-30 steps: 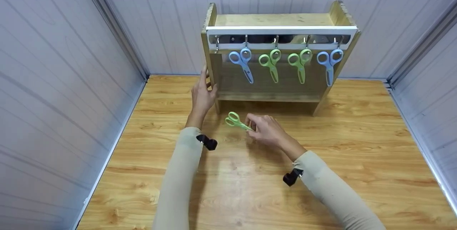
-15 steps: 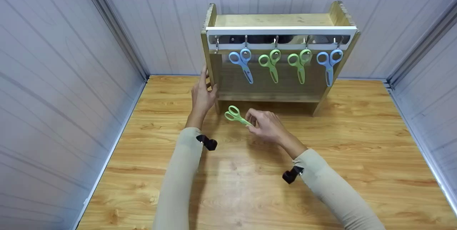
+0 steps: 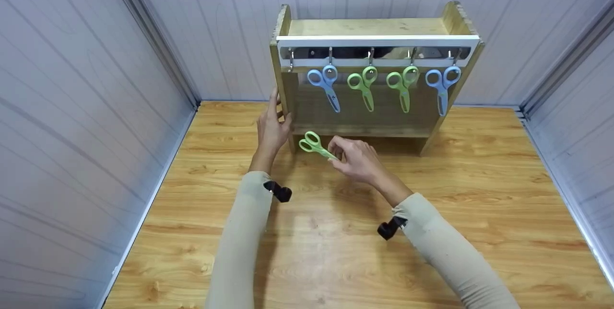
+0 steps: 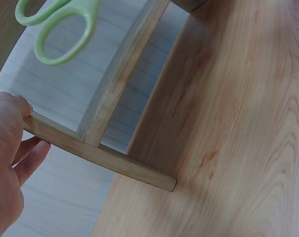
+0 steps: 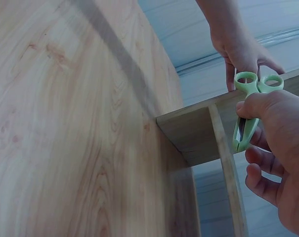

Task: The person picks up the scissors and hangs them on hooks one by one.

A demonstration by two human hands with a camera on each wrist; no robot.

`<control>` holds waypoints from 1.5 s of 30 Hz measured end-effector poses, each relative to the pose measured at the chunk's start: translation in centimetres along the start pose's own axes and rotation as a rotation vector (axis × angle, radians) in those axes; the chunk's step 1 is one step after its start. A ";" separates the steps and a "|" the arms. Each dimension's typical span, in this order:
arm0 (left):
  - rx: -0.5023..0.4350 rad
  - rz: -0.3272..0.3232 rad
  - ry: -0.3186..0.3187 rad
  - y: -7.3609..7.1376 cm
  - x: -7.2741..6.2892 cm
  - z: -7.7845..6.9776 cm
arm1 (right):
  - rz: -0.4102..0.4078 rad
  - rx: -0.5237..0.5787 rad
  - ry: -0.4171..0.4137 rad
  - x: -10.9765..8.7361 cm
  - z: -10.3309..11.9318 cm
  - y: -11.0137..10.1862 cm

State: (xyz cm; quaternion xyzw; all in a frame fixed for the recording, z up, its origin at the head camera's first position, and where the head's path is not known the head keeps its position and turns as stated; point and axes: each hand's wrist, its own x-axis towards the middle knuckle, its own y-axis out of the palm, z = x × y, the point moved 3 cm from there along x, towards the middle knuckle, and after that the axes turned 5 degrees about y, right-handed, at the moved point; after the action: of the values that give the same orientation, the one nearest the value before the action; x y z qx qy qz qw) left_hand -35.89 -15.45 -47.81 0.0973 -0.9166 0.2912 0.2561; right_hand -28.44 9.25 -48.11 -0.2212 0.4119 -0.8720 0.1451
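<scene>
My right hand (image 3: 357, 158) pinches a green pair of scissors (image 3: 316, 148) by the blades, low in front of the wooden shelf unit. Both finger loops point up and left, away from the hand. In the right wrist view, the thumb lies across the blades of these scissors (image 5: 251, 129). My left hand (image 3: 272, 131) grips the shelf's left side panel (image 4: 129, 167), thumb on one face and fingers on the other. Above, a rail (image 3: 379, 39) carries a row of metal hooks, the leftmost hook (image 3: 291, 62) beside a hanging blue pair of scissors (image 3: 329, 88).
Further right on the hooks hang two green pairs of scissors (image 3: 368, 100) and another blue pair (image 3: 442, 93). The shelf unit (image 3: 360, 130) stands near the back wall (image 3: 240, 30) on a wood-grain surface (image 3: 316, 251). Panelled walls rise on both sides.
My right hand has risen a little toward the shelf, carrying the green scissors upward and slightly left. The left hand keeps its grip on the side panel.
</scene>
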 end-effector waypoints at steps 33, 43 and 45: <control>-0.005 -0.018 0.034 0.0 0.0 0.1 | -0.056 0.032 -0.028 3.5 3.3 -1.7; -0.003 -0.012 0.021 0.0 0.0 0.2 | -0.081 0.052 -0.032 4.2 3.9 -2.1; 0.000 -0.009 0.015 0.0 0.0 0.3 | -0.083 0.054 -0.030 4.3 4.1 -2.1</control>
State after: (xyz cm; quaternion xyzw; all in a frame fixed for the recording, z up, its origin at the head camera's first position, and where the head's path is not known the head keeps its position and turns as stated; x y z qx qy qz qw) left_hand -36.01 -15.61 -47.99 0.0990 -0.9142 0.2910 0.2641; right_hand -30.22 5.97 -42.95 -0.2472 0.3763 -0.8847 0.1209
